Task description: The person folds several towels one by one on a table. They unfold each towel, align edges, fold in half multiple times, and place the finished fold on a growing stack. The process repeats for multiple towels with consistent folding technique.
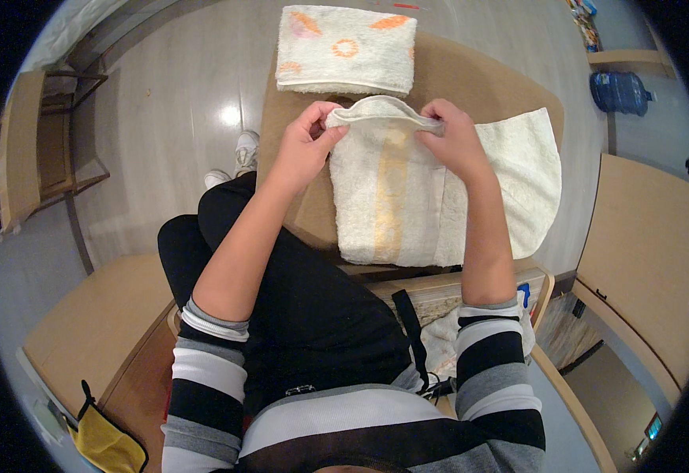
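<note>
A cream towel (407, 197) with a pale yellow stripe lies on a small brown table (455, 75) in front of me, partly folded, its right part spread flat. My left hand (306, 146) pinches the towel's far edge at the left corner. My right hand (455, 138) pinches the same raised edge at the right. The edge between both hands is lifted off the table in a curve. A second towel (346, 49), folded, white with orange shapes, rests at the far end of the table.
A blue water jug (619, 91) stands on the floor at the far right. Wooden furniture (652, 260) sits to my right and a wooden bench (92, 323) to my lower left. A yellow cloth (106, 445) lies at the lower left.
</note>
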`<act>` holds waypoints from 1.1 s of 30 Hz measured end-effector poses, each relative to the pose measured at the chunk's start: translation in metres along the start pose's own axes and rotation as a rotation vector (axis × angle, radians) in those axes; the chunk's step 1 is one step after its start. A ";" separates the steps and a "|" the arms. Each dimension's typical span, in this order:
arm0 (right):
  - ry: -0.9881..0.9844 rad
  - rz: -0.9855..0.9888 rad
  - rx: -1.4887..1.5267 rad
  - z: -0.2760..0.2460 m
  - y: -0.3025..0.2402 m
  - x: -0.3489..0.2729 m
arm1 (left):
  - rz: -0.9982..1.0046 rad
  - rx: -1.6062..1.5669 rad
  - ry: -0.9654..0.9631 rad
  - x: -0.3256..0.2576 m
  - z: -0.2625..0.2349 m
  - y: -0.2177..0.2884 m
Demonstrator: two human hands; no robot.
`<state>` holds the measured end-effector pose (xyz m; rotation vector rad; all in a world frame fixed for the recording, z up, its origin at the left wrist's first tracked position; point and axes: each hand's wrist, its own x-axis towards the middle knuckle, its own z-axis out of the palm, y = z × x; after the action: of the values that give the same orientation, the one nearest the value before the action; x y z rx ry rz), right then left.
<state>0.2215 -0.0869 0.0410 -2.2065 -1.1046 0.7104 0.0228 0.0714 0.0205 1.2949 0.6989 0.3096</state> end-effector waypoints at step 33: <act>0.407 0.441 0.457 0.079 0.018 -0.108 | 0.627 1.385 -0.528 -0.104 0.025 -0.021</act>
<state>0.1217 -0.1662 -0.0042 -2.0682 -0.2215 0.5777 -0.0440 -0.0136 0.0341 2.7826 -0.0866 -0.0944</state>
